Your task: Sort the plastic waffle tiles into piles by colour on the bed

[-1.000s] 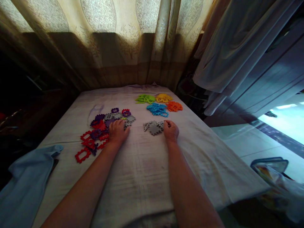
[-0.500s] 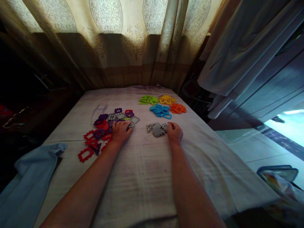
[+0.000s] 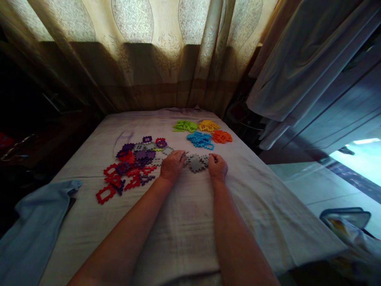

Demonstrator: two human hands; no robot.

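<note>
My left hand (image 3: pixel 173 164) is closed in a pinch at the left side of a small group of grey toothed interlocking pieces (image 3: pixel 195 163); a thin grey edge sticks out at its fingertips. At the right side of that group, my right hand (image 3: pixel 218 168) is curled closed, its fingertips against the grey pieces; what lies between them is hidden. Left of my left hand spreads a mixed heap of red, purple and grey interlocking pieces (image 3: pixel 145 155), among them square frames such as a red frame (image 3: pixel 106 194).
Sorted piles lie toward the far right of the cloth-covered table (image 3: pixel 184 222): green pieces (image 3: pixel 185 126), yellow pieces (image 3: pixel 208 125), blue pieces (image 3: pixel 199 139) and orange pieces (image 3: pixel 222 136). Light blue cloth (image 3: pixel 41 218) hangs over the left edge. A curtain (image 3: pixel 166 71) closes the back.
My left hand has moved right, from over the mixed heap to the grey group, with a thin grey piece showing at its fingertips. My right hand has stayed in place.
</note>
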